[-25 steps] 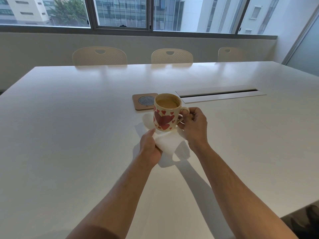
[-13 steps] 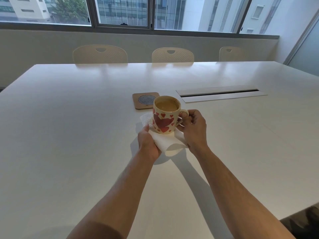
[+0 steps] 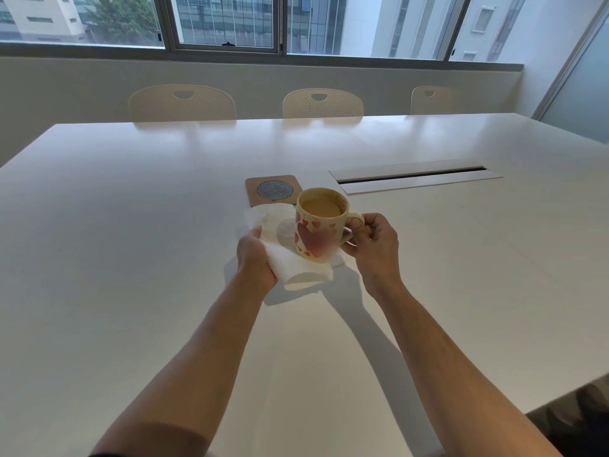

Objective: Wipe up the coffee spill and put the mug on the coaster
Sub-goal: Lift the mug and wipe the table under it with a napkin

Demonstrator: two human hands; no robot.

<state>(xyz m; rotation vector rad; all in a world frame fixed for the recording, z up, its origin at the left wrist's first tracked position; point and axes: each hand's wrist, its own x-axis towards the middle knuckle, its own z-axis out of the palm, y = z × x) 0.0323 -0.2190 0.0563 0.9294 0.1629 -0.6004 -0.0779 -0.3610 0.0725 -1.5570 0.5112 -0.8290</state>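
Note:
A cream mug (image 3: 318, 230) with red hearts holds milky coffee and is lifted off the white table (image 3: 131, 245), slightly tilted. My right hand (image 3: 374, 247) grips its handle. My left hand (image 3: 255, 258) holds a white paper towel (image 3: 280, 245) pressed against the mug's left side and underside. A square wooden coaster (image 3: 273, 189) with a round mesh centre lies just behind the mug and towel, nothing on it. No spill shows on the table; the area under the towel is hidden.
A long cable slot (image 3: 413, 175) with a raised flap is set in the table to the right of the coaster. Three pale chairs (image 3: 323, 103) stand along the far edge, below the windows. The table's near right corner drops off by my right forearm.
My left hand brought the paper towel up from the table against the mug's side. The mug, held by my right hand, tilted a little and stays in the air.

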